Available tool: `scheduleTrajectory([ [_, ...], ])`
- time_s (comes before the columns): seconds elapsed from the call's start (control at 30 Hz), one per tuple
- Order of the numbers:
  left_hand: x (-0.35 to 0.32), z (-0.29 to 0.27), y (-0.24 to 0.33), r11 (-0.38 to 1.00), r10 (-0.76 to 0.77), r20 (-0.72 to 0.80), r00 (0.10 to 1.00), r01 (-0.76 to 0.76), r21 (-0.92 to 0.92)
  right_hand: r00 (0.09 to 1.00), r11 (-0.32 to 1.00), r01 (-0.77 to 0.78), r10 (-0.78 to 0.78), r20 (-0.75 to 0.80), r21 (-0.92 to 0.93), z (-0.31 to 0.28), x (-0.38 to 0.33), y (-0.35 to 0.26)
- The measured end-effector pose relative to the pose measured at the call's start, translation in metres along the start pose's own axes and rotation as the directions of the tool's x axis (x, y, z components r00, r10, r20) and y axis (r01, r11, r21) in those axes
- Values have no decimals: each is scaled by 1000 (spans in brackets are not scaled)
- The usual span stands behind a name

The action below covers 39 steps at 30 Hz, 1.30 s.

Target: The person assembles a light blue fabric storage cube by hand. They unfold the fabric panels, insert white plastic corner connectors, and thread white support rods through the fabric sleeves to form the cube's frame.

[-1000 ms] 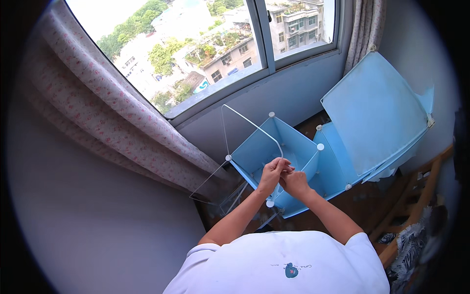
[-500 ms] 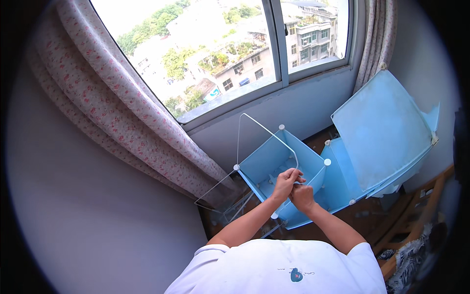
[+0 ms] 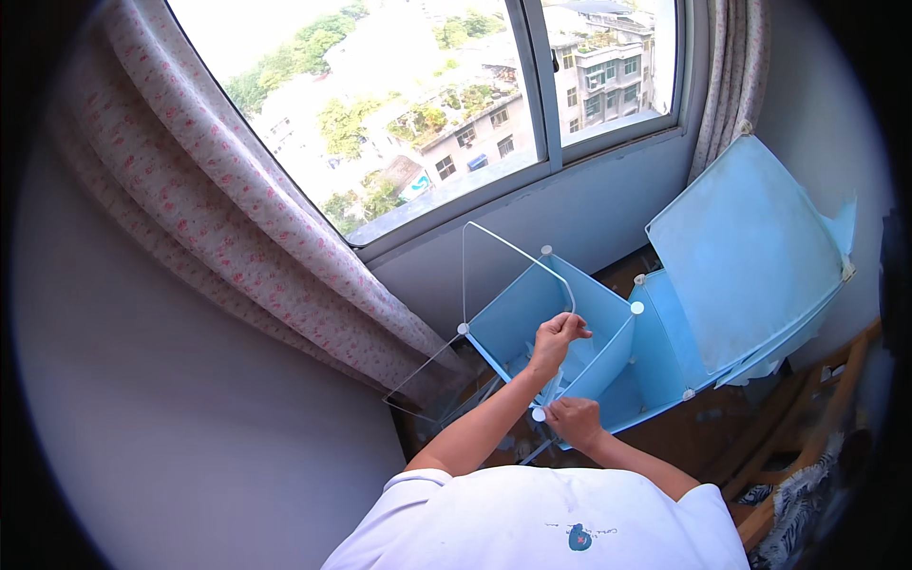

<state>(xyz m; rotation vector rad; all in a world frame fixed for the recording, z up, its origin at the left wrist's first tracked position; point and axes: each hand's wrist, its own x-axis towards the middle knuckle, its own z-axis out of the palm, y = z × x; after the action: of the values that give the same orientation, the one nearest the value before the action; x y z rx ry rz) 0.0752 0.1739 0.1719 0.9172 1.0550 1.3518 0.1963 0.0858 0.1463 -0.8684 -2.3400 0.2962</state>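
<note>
My left hand is closed round the lower end of a thin white wire frame, which rises above a light-blue cube storage unit. My right hand is closed at the near corner of that unit, its fingertips on a round white corner connector. More white connectors cap the other corners. Loose pale-blue pieces, too unclear to name, lie inside the open-topped compartment. Part of the near edge is hidden behind my left forearm.
On the right a further section of the unit has a raised light-blue panel. Bare wire frames stand at the left, by the flowered curtain. A window is behind; wooden furniture is at the lower right.
My right hand has come away from my left and moved down toward me to the near corner connector. My left hand has risen slightly, still holding the wire frame.
</note>
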Motion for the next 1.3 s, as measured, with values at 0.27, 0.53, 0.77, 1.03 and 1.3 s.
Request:
scheduleTrajectory([
  [0.27, -11, -10, 4, 996, 35, 26, 999, -33, -86, 907, 938, -272, 324, 269, -214, 7, -10, 51],
  [0.53, -26, -21, 17, 1000, 21, 12, 1000, -21, -17, 886, 902, -366, 263, 381, 229, 18, 4, 49],
  [0.77, -22, -19, 13, 997, -10, 22, 1000, 11, -71, 876, 858, -469, 421, 237, 209, 35, 20, 36],
  [1.03, -19, -12, 8, 1000, 7, -23, 1000, -8, -25, 954, 989, -142, 150, 259, -49, 32, 35, 50],
  [1.3, -12, 2, -7, 1000, 14, -83, 996, -12, 17, 976, 984, -135, 152, 157, -116, 43, 19, 43],
])
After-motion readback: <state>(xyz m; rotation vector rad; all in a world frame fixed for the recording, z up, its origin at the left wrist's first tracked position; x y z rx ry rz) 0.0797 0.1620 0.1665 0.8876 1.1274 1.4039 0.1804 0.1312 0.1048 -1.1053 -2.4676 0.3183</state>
